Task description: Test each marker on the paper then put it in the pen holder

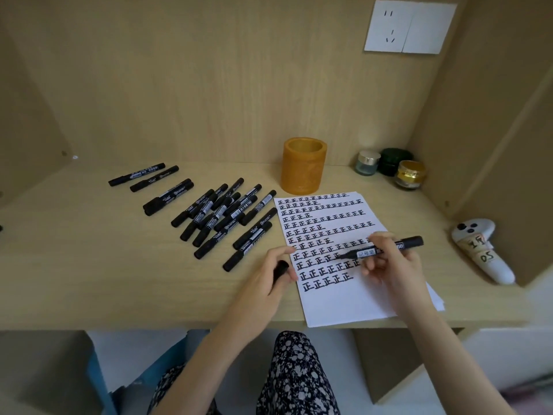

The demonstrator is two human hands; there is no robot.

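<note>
Marker is gripped by fingers of the right hand over the paper; its cap is held in the left hand.

Background clutter as I see it on head cam: wooden bench alcove.
White wall socket upper right on the back panel. Back right corner has three small jars bunched together: clear one with silver lid, dark green, gold. White handheld controller with taped handwritten labels lies at the right edge. Floral fabric shows below the bench front.
</note>
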